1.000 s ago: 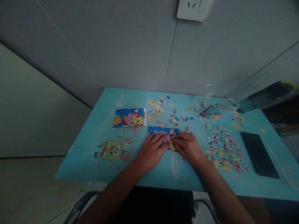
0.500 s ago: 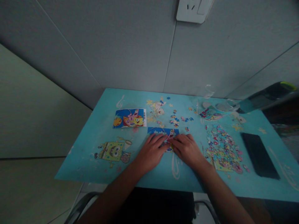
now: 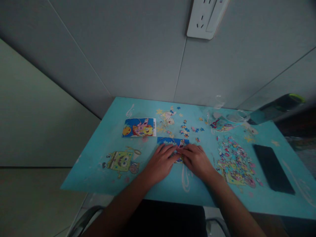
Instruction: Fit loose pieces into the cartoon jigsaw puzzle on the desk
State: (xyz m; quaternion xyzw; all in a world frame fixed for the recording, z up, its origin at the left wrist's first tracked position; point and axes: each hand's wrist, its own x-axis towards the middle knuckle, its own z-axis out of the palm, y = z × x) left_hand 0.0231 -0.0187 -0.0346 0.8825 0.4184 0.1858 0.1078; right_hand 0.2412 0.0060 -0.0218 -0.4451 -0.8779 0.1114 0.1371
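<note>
A partly assembled jigsaw puzzle (image 3: 170, 141) with a blue cartoon picture lies on the table in front of me, its lower part covered by my hands. My left hand (image 3: 161, 162) rests on its left side, fingers stretched out flat. From the right, my right hand (image 3: 196, 160) bends its fingers together at the puzzle's right side, its fingertips close to those of the left. Whatever the right fingers pinch is hidden. Loose puzzle pieces (image 3: 184, 131) are scattered just behind the puzzle. A printed picture card (image 3: 139, 127) lies behind it to the left.
A large heap of mixed puzzle pieces (image 3: 235, 158) spreads to the right, beside a dark flat phone-like object (image 3: 273, 168). Behind the heap are a crumpled clear printed wrapper (image 3: 222, 124) and a dark bottle (image 3: 276, 107) lying tilted. The wall bounds the blue table (image 3: 86, 174).
The view has tilted slightly upward, so more of the wall socket shows and the table sits lower. Both hands stay at the puzzle, with only slight finger movement.
</note>
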